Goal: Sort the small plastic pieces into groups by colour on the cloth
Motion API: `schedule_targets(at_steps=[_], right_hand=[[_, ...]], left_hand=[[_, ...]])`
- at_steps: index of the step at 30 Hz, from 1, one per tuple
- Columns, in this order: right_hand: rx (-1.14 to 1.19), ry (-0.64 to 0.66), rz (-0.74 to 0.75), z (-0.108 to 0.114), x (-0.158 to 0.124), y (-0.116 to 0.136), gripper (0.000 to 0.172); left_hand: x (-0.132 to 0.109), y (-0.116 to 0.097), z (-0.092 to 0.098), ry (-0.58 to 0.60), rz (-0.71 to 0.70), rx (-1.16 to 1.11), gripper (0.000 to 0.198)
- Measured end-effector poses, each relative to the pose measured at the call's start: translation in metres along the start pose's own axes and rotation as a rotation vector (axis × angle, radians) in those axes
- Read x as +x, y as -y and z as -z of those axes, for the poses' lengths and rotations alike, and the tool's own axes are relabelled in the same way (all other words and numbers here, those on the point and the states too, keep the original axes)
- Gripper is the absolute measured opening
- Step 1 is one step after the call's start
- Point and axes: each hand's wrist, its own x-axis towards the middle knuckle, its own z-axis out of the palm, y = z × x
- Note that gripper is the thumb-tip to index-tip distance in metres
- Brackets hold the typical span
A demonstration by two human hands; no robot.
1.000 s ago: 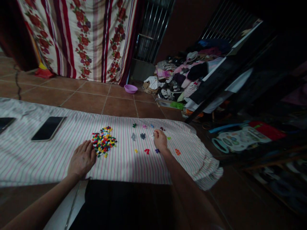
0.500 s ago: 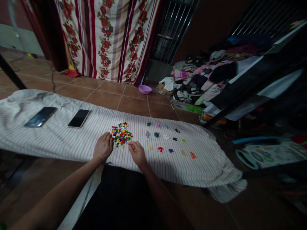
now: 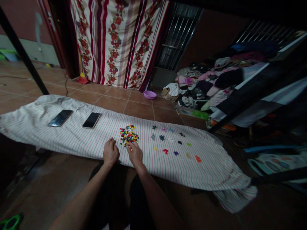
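A pile of tiny mixed-colour plastic pieces lies on the striped cloth, too small to make out their exact kind. My right hand is at the pile's lower edge, thumb and forefinger pinched together; whatever is between them is hidden. Just left of the pile, my left hand rests on the cloth with its fingers loosely bent and nothing visible in it. To the right, small single-colour groups sit in rough rows, among them red pieces, purple pieces, orange pieces and dark grey pieces.
Two phones, a larger one and a smaller one, lie at the left on the striped cloth. Beyond are a purple basin on the tiled floor and a heap of clothes. A dark bar slants at the right.
The camera view has shifted, so the surface appears farther right. My left hand has drawn back from the pile and bent its fingers. My right hand has moved in against the pile's lower edge.
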Motion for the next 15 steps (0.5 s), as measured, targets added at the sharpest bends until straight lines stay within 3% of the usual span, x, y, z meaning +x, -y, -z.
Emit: schedule_targets(at_steps=[4, 7, 15], right_hand=[[0.068, -0.045, 0.025, 0.000, -0.001, -0.005, 0.015], [0.204, -0.069, 0.045, 0.001, 0.002, -0.009, 0.014], [0.550, -0.174, -0.197, 0.007, 0.002, -0.022, 0.020]], left_hand=[[-0.048, -0.006, 0.012, 0.083, -0.236, 0.234, 0.046], [-0.068, -0.006, 0.025, 0.178, -0.307, 0.362, 0.051], [-0.060, -0.017, 0.050, 0.429, -0.260, 0.528, 0.056]])
